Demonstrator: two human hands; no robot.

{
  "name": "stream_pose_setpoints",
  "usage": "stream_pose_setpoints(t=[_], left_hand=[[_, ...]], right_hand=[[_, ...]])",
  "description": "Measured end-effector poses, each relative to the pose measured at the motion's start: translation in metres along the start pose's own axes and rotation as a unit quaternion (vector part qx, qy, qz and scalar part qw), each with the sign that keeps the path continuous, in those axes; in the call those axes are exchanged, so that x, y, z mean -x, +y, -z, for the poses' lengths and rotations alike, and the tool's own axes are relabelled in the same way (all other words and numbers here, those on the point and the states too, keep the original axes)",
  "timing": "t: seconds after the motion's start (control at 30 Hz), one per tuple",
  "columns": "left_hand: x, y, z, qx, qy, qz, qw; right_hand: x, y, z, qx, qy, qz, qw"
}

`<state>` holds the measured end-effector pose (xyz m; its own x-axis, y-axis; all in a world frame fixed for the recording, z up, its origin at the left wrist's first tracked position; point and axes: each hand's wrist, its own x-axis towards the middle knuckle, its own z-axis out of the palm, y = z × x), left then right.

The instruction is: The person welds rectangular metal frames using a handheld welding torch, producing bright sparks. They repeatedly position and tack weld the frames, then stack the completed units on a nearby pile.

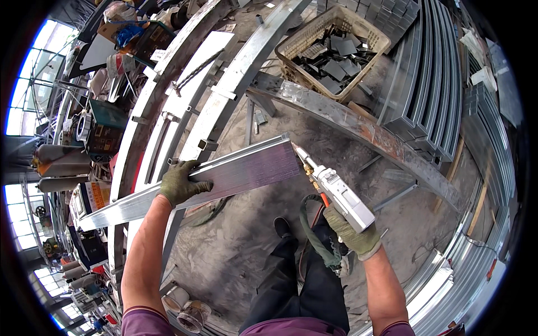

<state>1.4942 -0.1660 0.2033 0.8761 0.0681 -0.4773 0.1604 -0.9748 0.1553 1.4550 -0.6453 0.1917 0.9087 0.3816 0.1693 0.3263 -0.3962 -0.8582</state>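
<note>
From where I stand, the person has a long silver metal profile (252,168) slung across in front of them, its far left end out over the pale metal rails (235,84) and its broad right end hanging above the dusty floor (230,252). The left hand (184,183), in an olive glove, has its grip pinching the profile's upper edge, fingers hooked over the top and thumb laid along the broad face. The right hand (352,232), gloved to match, has its grip wrapped around the back of a white handheld tool (342,196). That tool's narrow nozzle (301,151) points up at the profile's right end (whether it actually touches, I can't tell from here). A green sleeved hose (314,235) loops down beside the tool, near the person's dark trousers (280,285).

Beyond the work runs a scuffed, rusty beam (358,120), and past that sits a cream plastic basket (361,23) heaped with small dark metal plates (336,61). Long bundled channels (431,84) lie stacked off to the right. Two grimy buckets (193,316) stand low on the left.
</note>
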Motion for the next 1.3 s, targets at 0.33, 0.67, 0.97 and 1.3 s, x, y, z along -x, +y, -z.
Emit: stream_pose_setpoints(t=[0.33, 0.67, 0.97, 1.3], left_hand=[[0.003, 0.003, 0.000, 0.004, -0.013, 0.007, 1.000], [0.004, 0.005, 0.000, 0.014, -0.010, 0.005, 1.000], [0.005, 0.004, 0.000, 0.003, -0.010, 0.008, 1.000], [0.004, 0.003, -0.002, 0.001, -0.007, 0.003, 1.000]], right_hand=[[-0.001, 0.005, 0.002, -0.020, -0.005, -0.020, 1.000], [0.003, 0.006, 0.003, -0.030, -0.014, -0.032, 0.999], [0.005, 0.001, 0.002, -0.092, -0.016, -0.087, 0.992], [0.012, 0.015, 0.002, -0.050, -0.030, -0.085, 0.995]])
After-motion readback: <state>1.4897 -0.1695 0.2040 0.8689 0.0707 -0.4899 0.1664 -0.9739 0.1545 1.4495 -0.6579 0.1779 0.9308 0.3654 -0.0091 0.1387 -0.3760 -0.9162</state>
